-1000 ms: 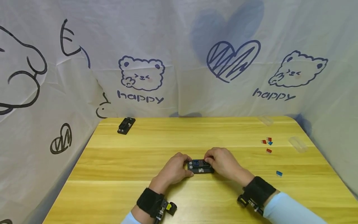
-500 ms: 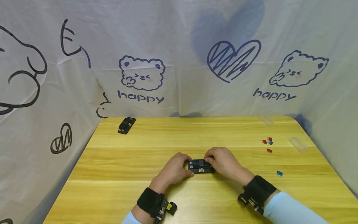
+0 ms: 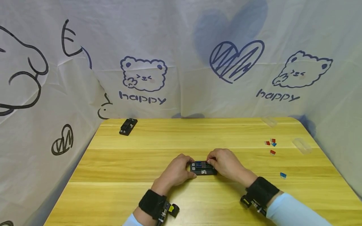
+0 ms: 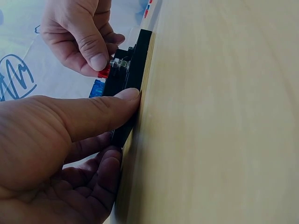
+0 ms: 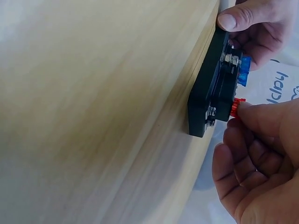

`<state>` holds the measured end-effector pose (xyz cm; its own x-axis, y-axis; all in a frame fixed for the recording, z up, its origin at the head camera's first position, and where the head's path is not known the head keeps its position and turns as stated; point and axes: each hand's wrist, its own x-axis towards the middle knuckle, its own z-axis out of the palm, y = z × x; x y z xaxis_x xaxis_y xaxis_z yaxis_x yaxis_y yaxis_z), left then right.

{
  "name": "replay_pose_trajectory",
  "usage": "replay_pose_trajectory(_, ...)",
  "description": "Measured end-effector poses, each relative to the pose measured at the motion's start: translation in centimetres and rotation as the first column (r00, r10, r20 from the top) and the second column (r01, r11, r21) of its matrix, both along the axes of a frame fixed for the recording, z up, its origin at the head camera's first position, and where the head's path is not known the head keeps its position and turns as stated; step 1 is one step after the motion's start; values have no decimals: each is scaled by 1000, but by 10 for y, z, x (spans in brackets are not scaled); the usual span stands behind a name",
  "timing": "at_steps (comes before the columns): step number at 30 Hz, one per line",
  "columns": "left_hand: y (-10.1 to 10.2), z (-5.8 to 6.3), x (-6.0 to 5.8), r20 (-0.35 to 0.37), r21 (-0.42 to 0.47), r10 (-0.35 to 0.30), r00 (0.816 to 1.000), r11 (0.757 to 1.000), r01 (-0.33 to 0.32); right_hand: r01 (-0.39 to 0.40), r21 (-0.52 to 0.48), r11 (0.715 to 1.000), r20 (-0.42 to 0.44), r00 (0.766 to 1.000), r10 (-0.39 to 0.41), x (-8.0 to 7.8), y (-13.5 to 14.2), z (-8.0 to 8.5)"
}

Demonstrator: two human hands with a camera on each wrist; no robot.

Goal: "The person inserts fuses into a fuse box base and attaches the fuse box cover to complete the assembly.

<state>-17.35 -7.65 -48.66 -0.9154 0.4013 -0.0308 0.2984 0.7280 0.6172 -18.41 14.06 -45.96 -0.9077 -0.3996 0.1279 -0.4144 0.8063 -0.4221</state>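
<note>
A black fuse block (image 3: pixel 204 172) with metal screw terminals lies on the table between both hands. My left hand (image 3: pixel 176 171) holds its left end, thumb on the near edge and fingers round the far side. A blue blade fuse (image 5: pixel 244 71) sits upright in the block's left part. At the right part, my right hand (image 3: pixel 226 164) pinches a red blade fuse (image 5: pixel 235 108) between thumb and index finger. The red fuse's lower end is at the top of the block; its prongs are hidden.
Another black fuse block (image 3: pixel 128 126) lies at the table's back left. On the right are several loose fuses, among them a red one (image 3: pixel 272 152) and a blue one (image 3: pixel 283 175). A clear plastic piece (image 3: pixel 302 146) lies beyond them, near the right edge. White cloth (image 3: pixel 195 100) hangs behind.
</note>
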Motion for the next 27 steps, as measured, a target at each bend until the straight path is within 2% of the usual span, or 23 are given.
replay_pose_trajectory(7, 0, -1, 1, 3, -6, -4, 1000, 1000, 4, -7, 6, 1000, 0, 1000, 7, -1, 0, -1)
replay_pose_trajectory(19, 0, 0, 1, 14, -9, -3, 1000, 1000, 3, 28, -22, 999, 101, 995, -26, -3, 2, 0)
replay_pose_trajectory(27, 0, -1, 1, 16, -7, 1, 1000, 1000, -1, 39, -43, 998, 114, 993, -34, -2, 3, -1)
